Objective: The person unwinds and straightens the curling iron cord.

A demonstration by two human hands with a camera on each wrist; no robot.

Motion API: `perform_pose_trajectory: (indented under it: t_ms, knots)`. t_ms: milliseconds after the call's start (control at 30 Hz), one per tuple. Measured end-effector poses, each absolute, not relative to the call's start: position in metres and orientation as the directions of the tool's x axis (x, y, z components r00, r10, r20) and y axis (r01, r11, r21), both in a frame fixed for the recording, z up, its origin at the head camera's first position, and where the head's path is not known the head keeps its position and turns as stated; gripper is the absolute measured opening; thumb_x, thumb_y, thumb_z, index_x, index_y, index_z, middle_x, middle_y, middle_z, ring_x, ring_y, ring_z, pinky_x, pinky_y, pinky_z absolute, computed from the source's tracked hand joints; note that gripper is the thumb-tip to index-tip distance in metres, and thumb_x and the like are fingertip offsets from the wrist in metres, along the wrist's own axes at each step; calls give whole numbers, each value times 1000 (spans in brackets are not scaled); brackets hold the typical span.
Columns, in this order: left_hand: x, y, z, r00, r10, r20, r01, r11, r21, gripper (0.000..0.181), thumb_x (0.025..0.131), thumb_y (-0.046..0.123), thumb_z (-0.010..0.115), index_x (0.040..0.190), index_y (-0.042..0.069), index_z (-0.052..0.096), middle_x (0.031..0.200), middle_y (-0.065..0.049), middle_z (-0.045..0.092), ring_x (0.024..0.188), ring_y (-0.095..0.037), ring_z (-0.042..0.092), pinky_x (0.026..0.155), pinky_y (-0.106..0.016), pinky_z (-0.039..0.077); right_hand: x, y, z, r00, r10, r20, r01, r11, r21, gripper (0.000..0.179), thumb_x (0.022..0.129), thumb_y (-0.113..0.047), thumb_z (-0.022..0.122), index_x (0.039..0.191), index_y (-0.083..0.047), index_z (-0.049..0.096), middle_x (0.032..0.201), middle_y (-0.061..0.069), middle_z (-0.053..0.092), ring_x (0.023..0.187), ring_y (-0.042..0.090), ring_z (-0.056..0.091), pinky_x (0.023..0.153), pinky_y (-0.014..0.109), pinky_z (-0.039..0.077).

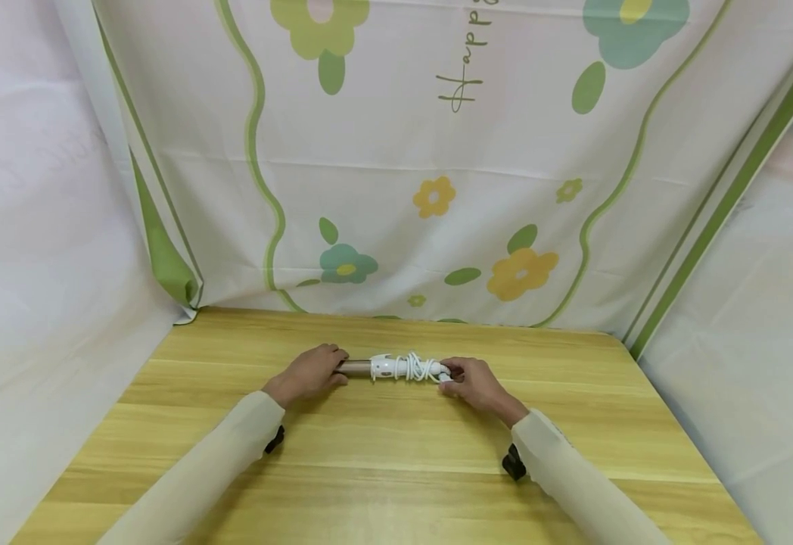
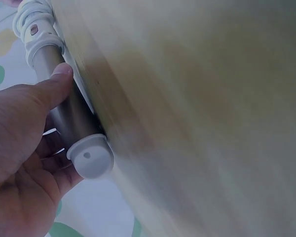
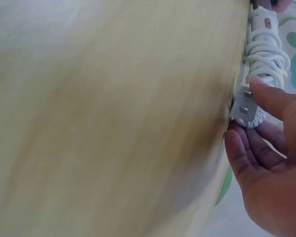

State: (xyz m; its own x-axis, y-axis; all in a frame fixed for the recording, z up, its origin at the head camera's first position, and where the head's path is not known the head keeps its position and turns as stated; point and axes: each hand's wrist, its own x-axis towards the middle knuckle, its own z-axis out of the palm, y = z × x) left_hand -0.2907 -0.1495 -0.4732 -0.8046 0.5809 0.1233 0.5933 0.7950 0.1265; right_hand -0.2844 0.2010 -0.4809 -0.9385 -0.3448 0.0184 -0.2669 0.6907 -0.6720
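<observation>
A curling iron (image 1: pixel 386 368) lies crosswise on the wooden table, its bronze barrel (image 2: pixel 74 116) to the left and its white handle to the right. White cord (image 3: pixel 266 57) is wound several times round the handle. My left hand (image 1: pixel 309 372) grips the barrel, with the thumb along one side and the fingers on the other, near the white end cap (image 2: pixel 92 159). At the handle's far end, my right hand (image 1: pixel 477 383) holds the cord end between thumb and fingers. Beside that thumb shows the two-pin plug (image 3: pixel 243 107).
The wooden table (image 1: pixel 396 469) reaches back to a hanging white cloth (image 1: pixel 383 136) printed with flowers. More pale cloth hangs on the left (image 1: pixel 35 250) and right (image 1: pixel 764 288) sides. A dark wrist device (image 1: pixel 514 462) sits under the right sleeve.
</observation>
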Motion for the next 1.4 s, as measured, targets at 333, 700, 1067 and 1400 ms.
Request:
perform_pose_trajectory:
  t_ms: [333, 700, 1067, 1400]
  knots:
    - [-294, -145, -472, -823, 560, 97, 568, 812, 131, 25, 90, 29, 72, 99, 7, 66, 88, -2, 61, 74, -13, 51, 67, -32, 46, -284, 206, -483, -942, -336, 10, -248, 676, -694, 45, 88, -20, 76, 129, -4, 65, 107, 6, 69, 95, 16, 64, 80, 34, 54]
    - [-294, -147, -471, -815, 572, 88, 579, 803, 141, 25, 90, 30, 72, 97, 8, 66, 87, -1, 61, 72, -11, 50, 66, -30, 45, -285, 209, -485, -937, -349, 2, -240, 639, -731, 34, 87, -19, 77, 118, -9, 70, 100, 2, 71, 87, 12, 64, 72, 24, 53]
    - [-291, -149, -469, -821, 564, 88, 570, 800, 190, 24, 91, 29, 71, 98, 8, 63, 79, 4, 58, 66, -9, 47, 61, -26, 43, -282, 210, -484, -929, -371, -6, -242, 619, -747, 27, 88, -17, 76, 113, -8, 70, 96, 3, 69, 85, 13, 62, 70, 25, 51]
    - [-285, -150, -464, -798, 581, 162, 603, 766, 223, 23, 94, 22, 67, 107, 4, 62, 82, 1, 61, 66, -8, 51, 61, -27, 46, -279, 215, -481, -924, -381, -36, -175, 505, -845, 30, 91, -14, 72, 118, -4, 66, 111, 11, 68, 100, 21, 65, 82, 31, 55]
